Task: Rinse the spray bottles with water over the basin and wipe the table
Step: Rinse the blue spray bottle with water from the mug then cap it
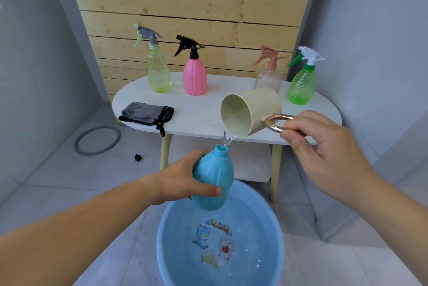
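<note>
My left hand (185,180) grips an uncapped light-blue bottle (214,175), held nearly upright over the blue basin (166,234) of water on the floor. My right hand (324,146) holds a cream cup (252,111) by its copper ring handle, tipped to the left. A thin stream of water runs from the cup's rim into the bottle's neck. On the white oval table (196,114) stand a yellow-green spray bottle (159,72), a pink one (194,76), a clear one (268,77) with a tan trigger, and a green one (302,85).
A folded grey cloth (147,113) with black trim lies on the table's left front. A grey ring (97,140) and a small black cube (138,157) lie on the tiled floor to the left. A wooden slat panel backs the table, which has a lower shelf.
</note>
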Tool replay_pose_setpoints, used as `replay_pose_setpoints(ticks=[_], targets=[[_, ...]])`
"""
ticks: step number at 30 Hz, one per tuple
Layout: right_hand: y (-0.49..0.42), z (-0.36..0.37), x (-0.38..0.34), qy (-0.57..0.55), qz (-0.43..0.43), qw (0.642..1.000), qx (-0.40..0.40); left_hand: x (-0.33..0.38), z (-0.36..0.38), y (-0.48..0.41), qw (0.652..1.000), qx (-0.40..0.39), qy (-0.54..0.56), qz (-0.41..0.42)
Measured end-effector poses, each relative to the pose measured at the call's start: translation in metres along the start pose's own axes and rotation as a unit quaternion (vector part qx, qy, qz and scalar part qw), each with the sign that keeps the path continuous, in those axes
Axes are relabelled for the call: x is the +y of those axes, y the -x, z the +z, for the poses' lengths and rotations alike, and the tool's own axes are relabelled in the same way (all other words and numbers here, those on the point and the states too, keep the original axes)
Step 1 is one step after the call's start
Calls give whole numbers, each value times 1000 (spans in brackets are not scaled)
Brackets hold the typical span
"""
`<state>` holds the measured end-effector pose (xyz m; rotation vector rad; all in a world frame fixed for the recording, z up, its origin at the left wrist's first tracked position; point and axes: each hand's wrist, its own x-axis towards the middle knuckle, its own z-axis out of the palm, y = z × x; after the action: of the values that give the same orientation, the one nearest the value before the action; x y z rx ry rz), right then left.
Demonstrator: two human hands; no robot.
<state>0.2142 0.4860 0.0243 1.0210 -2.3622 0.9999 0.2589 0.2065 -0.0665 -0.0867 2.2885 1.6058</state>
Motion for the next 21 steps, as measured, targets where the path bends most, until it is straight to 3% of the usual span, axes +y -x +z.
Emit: replay_pose_setpoints(ticks=[13, 21], targets=[[1, 3, 1, 62, -65, 996, 5, 1, 1, 0, 1000, 0, -4, -4], [1, 4, 2, 144, -172, 975, -13, -1, 0, -1, 1000, -2, -3, -3]])
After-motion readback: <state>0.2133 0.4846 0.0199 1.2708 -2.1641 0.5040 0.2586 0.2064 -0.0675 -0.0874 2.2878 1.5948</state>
